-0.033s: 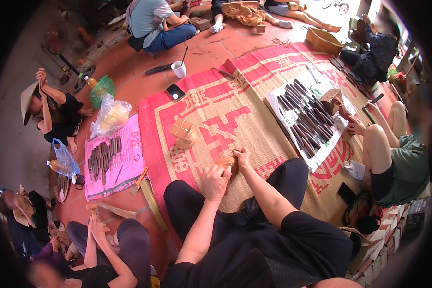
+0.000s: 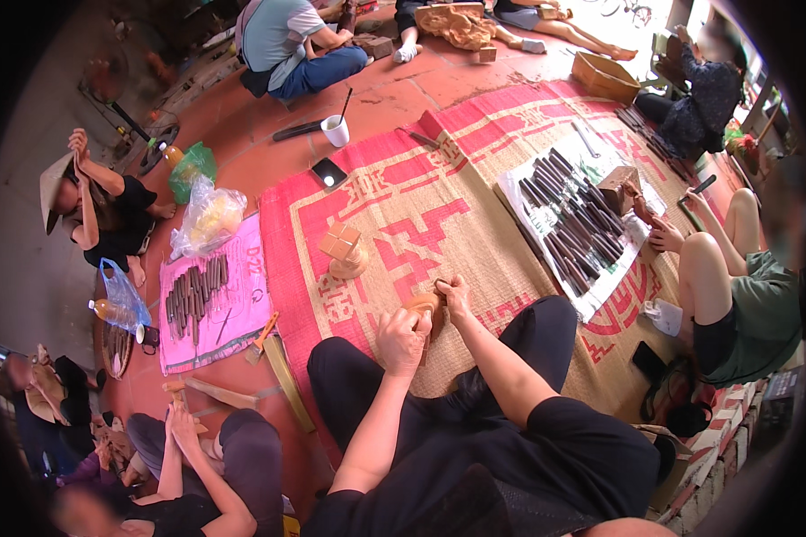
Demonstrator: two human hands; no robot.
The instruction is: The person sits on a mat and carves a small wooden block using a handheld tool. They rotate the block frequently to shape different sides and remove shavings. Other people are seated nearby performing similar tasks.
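My left hand (image 2: 403,338) is wrapped round a brown wooden carving (image 2: 427,302), held low in front of my crossed legs just above the mat. Close against the far right side of that piece is my right hand (image 2: 456,297), with its fingers closed. Something small and dark shows at its fingertips, too small to name. Beyond my left hand, a block-topped wooden carving (image 2: 342,249) stands on the mat.
A red and straw woven mat (image 2: 403,210) lies before me. Dark carving tools (image 2: 569,219) cover a white sheet at right; more tools (image 2: 197,295) lie on a pink bag at left. A phone (image 2: 329,174) and a white cup (image 2: 335,132) sit farther off. Several people sit around.
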